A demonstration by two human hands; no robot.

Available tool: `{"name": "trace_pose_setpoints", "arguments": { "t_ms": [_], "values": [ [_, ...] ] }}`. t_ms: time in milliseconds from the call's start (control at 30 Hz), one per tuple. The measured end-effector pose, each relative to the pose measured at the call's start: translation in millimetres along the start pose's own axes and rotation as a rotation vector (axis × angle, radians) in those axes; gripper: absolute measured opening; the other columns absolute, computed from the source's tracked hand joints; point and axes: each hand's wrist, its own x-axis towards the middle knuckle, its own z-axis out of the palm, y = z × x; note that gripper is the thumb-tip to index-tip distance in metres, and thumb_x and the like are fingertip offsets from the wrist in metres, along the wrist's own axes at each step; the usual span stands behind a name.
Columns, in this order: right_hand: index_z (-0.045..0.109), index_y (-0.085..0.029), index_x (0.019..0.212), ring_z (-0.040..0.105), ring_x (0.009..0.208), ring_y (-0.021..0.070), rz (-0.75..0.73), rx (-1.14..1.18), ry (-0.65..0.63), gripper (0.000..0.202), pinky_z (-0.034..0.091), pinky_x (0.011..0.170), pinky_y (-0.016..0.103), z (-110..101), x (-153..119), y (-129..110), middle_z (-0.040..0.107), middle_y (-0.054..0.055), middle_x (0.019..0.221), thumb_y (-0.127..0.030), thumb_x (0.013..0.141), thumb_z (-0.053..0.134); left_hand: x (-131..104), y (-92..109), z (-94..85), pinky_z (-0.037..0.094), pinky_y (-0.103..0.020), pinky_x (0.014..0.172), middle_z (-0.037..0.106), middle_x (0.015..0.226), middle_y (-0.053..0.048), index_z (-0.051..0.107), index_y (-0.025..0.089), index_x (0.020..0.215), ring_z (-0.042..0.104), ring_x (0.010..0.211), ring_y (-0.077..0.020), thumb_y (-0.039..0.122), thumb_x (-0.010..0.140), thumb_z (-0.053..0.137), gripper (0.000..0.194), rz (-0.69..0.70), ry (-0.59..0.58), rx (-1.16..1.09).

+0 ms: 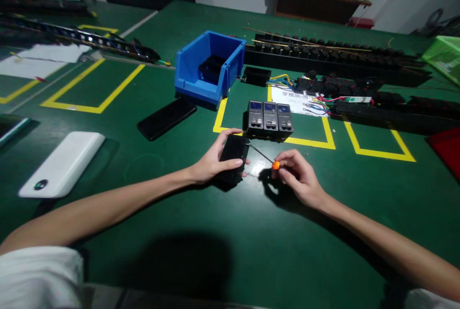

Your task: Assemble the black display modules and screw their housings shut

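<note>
While I look through the head view, the black module is in my left hand, raised at a tilt over the desk, just in front of a row of three grey modules. The left fingers are closed around its sides, thumb across the near face. My right hand pinches the orange handle of a thin screwdriver between thumb and fingertips, and its shaft slants up to the module's right-hand edge. I cannot tell whether the tip sits in a screw head.

To work it well, I would line the shaft up squarely with whatever the tip meets, press lightly along it and turn with the fingertips alone. A firm left grip matters (held in the air, the module could twist under the push), so bracing it on the desk seems wiser. Small metal pieces, perhaps screws, lie beyond the right hand, easily brushed by a sleeve.
</note>
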Motion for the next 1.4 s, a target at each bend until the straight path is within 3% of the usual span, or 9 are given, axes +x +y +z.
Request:
{"name": "trace_pose_setpoints", "arguments": {
  "t_ms": [200, 300, 400, 600, 900, 1100, 1233, 1400],
  "values": [
    [0.067, -0.023, 0.107, 0.071, 0.087, 0.0184, 0.035, -0.106, 0.010, 0.021, 0.057, 0.075, 0.030, -9.7, -3.3, 9.0, 0.074, 0.006, 0.098, -0.026, 0.086, 0.067, 3.3, -6.9, -4.6, 0.065, -0.041, 0.069, 0.053, 0.110, -0.006, 0.033, 0.030, 0.126, 0.070, 0.092, -0.0242, 0.027, 0.075, 0.076, 0.066, 0.146, 0.114, 0.081],
    [0.072, -0.023, 0.106, 0.072, 0.078, 0.0170, 0.010, -0.166, 0.031, 0.022, 0.058, 0.068, 0.027, -13.6, -1.4, 10.6, 0.076, 0.006, 0.096, -0.025, 0.084, 0.069, 2.7, -8.7, -4.9, 0.065, -0.041, 0.069, 0.056, 0.106, -0.006, 0.033, 0.028, 0.124, 0.071, 0.087, -0.0242, 0.027, 0.076, 0.075, 0.064, 0.147, 0.123, 0.106],
    [0.073, -0.024, 0.108, 0.071, 0.067, 0.0143, 0.010, -0.162, 0.014, 0.024, 0.056, 0.057, 0.023, -14.6, -0.4, 10.6, 0.077, 0.005, 0.094, -0.023, 0.084, 0.069, 1.5, -9.0, -5.2, 0.064, -0.041, 0.069, 0.059, 0.104, -0.007, 0.033, 0.027, 0.122, 0.072, 0.083, -0.0238, 0.025, 0.076, 0.075, 0.063, 0.137, 0.118, 0.140],
    [0.075, -0.026, 0.108, 0.074, 0.077, 0.0172, -0.023, -0.175, 0.017, 0.027, 0.060, 0.067, 0.026, -15.0, 0.0, 10.2, 0.078, 0.005, 0.096, -0.019, 0.083, 0.070, 0.4, -8.0, -5.8, 0.063, -0.040, 0.069, 0.062, 0.101, -0.006, 0.033, 0.029, 0.125, 0.072, 0.081, -0.0229, 0.026, 0.076, 0.075, 0.064, 0.143, 0.100, 0.209],
    [0.072, -0.021, 0.113, 0.075, 0.077, 0.0192, 0.011, -0.112, -0.013, 0.028, 0.061, 0.060, 0.027, -15.6, -1.9, 9.1, 0.078, 0.007, 0.094, -0.019, 0.085, 0.067, -0.4, -9.0, -4.4, 0.060, -0.039, 0.075, 0.063, 0.101, -0.006, 0.034, 0.026, 0.126, 0.070, 0.087, -0.0232, 0.022, 0.077, 0.075, 0.064, 0.173, 0.119, 0.259],
    [0.073, -0.020, 0.113, 0.075, 0.077, 0.0182, -0.010, -0.088, -0.030, 0.029, 0.061, 0.070, 0.028, -15.5, -1.0, 7.1, 0.078, 0.007, 0.091, -0.016, 0.085, 0.066, -2.4, -7.9, -3.2, 0.058, -0.037, 0.078, 0.062, 0.101, -0.005, 0.033, 0.026, 0.127, 0.070, 0.089, -0.0220, 0.022, 0.077, 0.075, 0.065, 0.147, 0.125, 0.260],
    [0.073, -0.021, 0.112, 0.072, 0.065, 0.0149, 0.013, -0.075, -0.028, 0.029, 0.058, 0.058, 0.023, -15.5, -1.1, 6.9, 0.078, 0.006, 0.090, -0.016, 0.085, 0.067, -2.9, -7.8, -3.5, 0.058, -0.038, 0.080, 0.062, 0.103, -0.006, 0.034, 0.026, 0.127, 0.069, 0.091, -0.0225, 0.022, 0.077, 0.075, 0.065, 0.145, 0.124, 0.266],
    [0.073, -0.024, 0.113, 0.050, 0.037, 0.0043, 0.155, 0.027, -0.041, 0.028, 0.039, 0.035, 0.015, -16.8, -3.5, 9.5, 0.077, 0.004, 0.077, -0.021, 0.086, 0.066, -3.3, -8.3, -4.9, 0.058, -0.039, 0.081, 0.063, 0.103, -0.006, 0.035, 0.027, 0.128, 0.069, 0.092, -0.0229, 0.021, 0.077, 0.074, 0.064, 0.153, 0.118, 0.289]
  ]
}}
